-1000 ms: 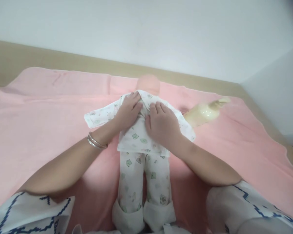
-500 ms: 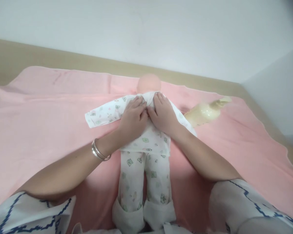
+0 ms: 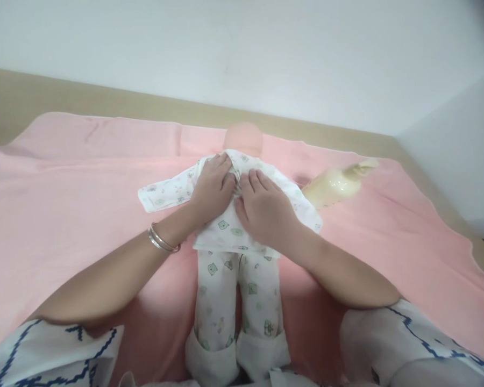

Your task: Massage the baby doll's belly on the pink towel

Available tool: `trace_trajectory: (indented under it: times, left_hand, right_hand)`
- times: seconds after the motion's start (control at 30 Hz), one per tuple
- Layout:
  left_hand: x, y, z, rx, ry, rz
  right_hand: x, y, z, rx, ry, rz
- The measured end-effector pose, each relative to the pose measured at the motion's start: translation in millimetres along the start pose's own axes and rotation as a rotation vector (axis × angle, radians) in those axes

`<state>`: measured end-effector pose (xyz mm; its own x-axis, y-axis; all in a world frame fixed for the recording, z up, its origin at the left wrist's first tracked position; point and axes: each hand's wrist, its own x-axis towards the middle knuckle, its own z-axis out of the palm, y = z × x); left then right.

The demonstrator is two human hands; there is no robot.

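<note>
A baby doll [image 3: 243, 138] lies on its back, its bald head at the far end. It wears a white printed baby shirt [image 3: 232, 230] with spread sleeves and matching pants [image 3: 216, 290] with turned-up cuffs. At the chest, my left hand [image 3: 212, 192] is closed on the shirt's front, thumb against a bunched fold. My right hand [image 3: 268, 207] rests beside it, lower on the chest, fingers stretched out over the cloth and thumb apart. Both palms are hidden, as is the doll's face.
A pink blanket [image 3: 84, 215] lies under the doll. To the right, a cream pump bottle [image 3: 333, 186] lies on its side by the sleeve. Behind the blanket run a tan surface edge [image 3: 145, 97] and a white wall [image 3: 226, 48].
My right hand has slid down from the collar to the middle of the chest. My left hand has shifted slightly left. More of the shirt's upper front now shows.
</note>
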<state>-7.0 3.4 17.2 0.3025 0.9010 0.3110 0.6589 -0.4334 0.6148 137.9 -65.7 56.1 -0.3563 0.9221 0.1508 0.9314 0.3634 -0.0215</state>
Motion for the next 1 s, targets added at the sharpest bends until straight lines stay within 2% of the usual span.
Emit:
trace_trajectory:
  times: [0.1,0.23,0.37,0.6,0.73,0.83,0.9,1.0]
  left_hand:
    - [-5,10,-3.1,0.053,-0.001,-0.037]
    - [-17,26,-5.3,0.083,-0.036,-0.053]
    - [-22,33,-8.1,0.0,-0.084,-0.001]
    - [-4,21,-14.8,-0.117,-0.122,-0.08]
    - [1,16,-16.4,-0.191,-0.114,-0.079]
    - [5,10,-13.9,-0.206,-0.096,-0.07]
    - [7,5,-9.6,-0.154,-0.088,-0.088]
    - [8,-1,-2.3,-0.042,-0.063,-0.106]
  right_hand:
    - [17,19,-1,0.086,-0.03,-0.008]
    - [40,44,10,0.167,0.013,0.058]
    - [47,50,18,0.155,0.016,0.098]
    - [25,25,13,0.049,0.014,0.1]
    - [10,15,5,0.008,0.008,0.038]
    - [11,20,-9,0.088,-0.031,-0.009]
    - [16,28,-16,0.176,-0.07,0.008]
    - [29,39,-10,0.285,-0.056,0.019]
